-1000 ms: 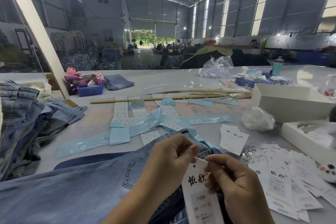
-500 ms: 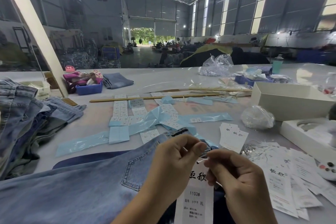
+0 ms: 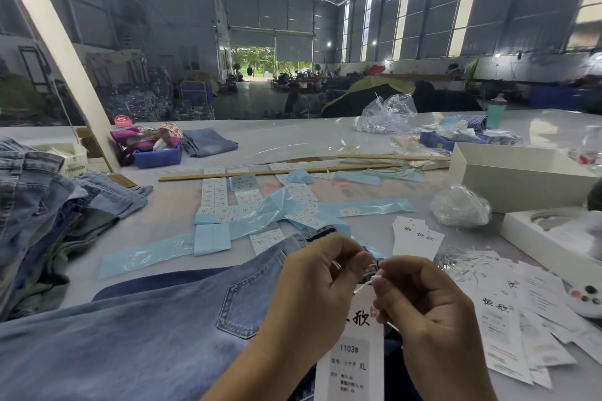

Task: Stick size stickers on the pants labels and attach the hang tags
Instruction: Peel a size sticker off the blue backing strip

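Two hands meet low in the head view, at about 6 o'clock. The left hand [image 3: 312,290] has its fingers curled, pinching a thin white string [image 3: 363,287] near its thumb tip; the right hand [image 3: 426,312] pinches the other end of that string between thumb and forefinger. Below and between the hands hangs a white tag [image 3: 353,358] printed "1103#" and "XL", its top at the string. Under both hands lie light-blue jeans [image 3: 136,342], spread from 6 toward 8 o'clock, back pocket up. At 4 o'clock loose tags [image 3: 508,322] fan out on the table [image 3: 293,143], with a smaller stack [image 3: 415,238] just above the right hand. Sticker sheets [image 3: 215,192] and blue backing strips [image 3: 143,254] scatter around the middle of the table. At 9 o'clock sits a heap of folded jeans [image 3: 39,205]; at 3 o'clock, a white box [image 3: 514,179].
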The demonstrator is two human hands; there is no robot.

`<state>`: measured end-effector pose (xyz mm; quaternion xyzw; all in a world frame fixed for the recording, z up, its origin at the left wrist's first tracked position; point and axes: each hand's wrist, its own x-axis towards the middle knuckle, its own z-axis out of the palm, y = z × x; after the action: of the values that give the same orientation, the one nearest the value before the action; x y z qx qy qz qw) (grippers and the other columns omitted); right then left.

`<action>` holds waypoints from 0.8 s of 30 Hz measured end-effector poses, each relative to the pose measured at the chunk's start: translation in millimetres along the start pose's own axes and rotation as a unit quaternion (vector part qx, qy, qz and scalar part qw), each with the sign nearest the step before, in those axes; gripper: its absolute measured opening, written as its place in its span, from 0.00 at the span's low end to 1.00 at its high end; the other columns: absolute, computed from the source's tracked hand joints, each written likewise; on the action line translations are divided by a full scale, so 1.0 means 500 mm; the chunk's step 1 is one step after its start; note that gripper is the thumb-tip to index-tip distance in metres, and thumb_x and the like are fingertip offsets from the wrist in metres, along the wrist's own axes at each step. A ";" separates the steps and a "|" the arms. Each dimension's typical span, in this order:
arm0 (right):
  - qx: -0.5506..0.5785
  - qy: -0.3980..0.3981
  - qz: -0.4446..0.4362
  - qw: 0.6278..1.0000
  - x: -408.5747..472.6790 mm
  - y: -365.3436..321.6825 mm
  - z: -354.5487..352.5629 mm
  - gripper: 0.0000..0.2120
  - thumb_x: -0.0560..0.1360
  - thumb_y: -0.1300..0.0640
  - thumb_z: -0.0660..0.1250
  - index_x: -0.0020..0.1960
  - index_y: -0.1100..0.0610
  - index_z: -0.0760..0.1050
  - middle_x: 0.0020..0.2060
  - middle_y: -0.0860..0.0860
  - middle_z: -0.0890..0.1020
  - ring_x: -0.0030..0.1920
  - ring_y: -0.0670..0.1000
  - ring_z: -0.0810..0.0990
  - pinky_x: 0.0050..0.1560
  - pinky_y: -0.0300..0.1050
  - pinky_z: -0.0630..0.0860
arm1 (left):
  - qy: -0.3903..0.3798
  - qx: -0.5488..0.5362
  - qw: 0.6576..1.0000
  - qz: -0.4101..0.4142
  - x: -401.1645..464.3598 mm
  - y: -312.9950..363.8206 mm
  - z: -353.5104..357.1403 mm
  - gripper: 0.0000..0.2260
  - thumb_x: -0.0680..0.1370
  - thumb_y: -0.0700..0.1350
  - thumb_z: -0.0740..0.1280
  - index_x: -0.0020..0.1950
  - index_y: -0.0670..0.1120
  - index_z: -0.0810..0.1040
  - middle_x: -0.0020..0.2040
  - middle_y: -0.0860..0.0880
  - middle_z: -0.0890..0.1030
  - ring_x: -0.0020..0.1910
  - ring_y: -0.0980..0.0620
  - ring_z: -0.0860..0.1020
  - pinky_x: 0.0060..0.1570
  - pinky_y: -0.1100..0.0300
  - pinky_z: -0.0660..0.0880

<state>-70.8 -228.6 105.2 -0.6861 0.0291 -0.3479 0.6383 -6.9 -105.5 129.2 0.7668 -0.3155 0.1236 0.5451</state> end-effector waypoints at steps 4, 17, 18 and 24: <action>-0.013 -0.006 -0.006 1.000 0.001 -0.004 -0.001 0.16 0.71 0.69 0.72 0.40 0.47 0.82 0.32 0.55 0.83 0.29 0.50 0.80 0.32 0.45 0.80 | -0.021 0.018 1.000 0.013 -0.002 -0.007 0.004 0.06 0.78 0.45 0.69 0.44 0.56 0.81 0.39 0.60 0.80 0.37 0.61 0.77 0.38 0.71 0.70; 0.031 -0.031 -0.039 0.998 0.005 -0.005 0.002 0.19 0.72 0.75 0.67 0.39 0.53 0.86 0.34 0.53 0.81 0.27 0.51 0.77 0.29 0.40 0.75 | -0.065 -0.024 0.997 -0.043 -0.013 -0.008 -0.007 0.09 0.78 0.42 0.70 0.47 0.56 0.84 0.41 0.58 0.84 0.40 0.61 0.80 0.39 0.67 0.76; 0.027 -0.031 -0.037 0.998 0.005 -0.003 0.001 0.18 0.72 0.75 0.67 0.39 0.53 0.85 0.33 0.54 0.81 0.27 0.52 0.78 0.29 0.40 0.76 | -0.065 -0.032 0.996 -0.054 -0.013 -0.006 -0.008 0.09 0.78 0.41 0.70 0.46 0.56 0.84 0.40 0.57 0.84 0.38 0.60 0.80 0.39 0.65 0.76; 0.010 -0.039 -0.011 0.999 0.001 0.005 -0.006 0.16 0.72 0.73 0.70 0.40 0.51 0.85 0.28 0.59 0.81 0.27 0.51 0.79 0.30 0.41 0.77 | -0.084 -0.046 0.992 -0.080 -0.013 -0.002 -0.011 0.05 0.77 0.43 0.70 0.44 0.52 0.83 0.37 0.55 0.83 0.35 0.62 0.77 0.38 0.64 0.76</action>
<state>-71.0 -232.0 103.0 -0.6930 -0.0071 -0.3284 0.6418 -10.5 -98.0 126.8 0.7716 -0.3031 0.0002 0.5593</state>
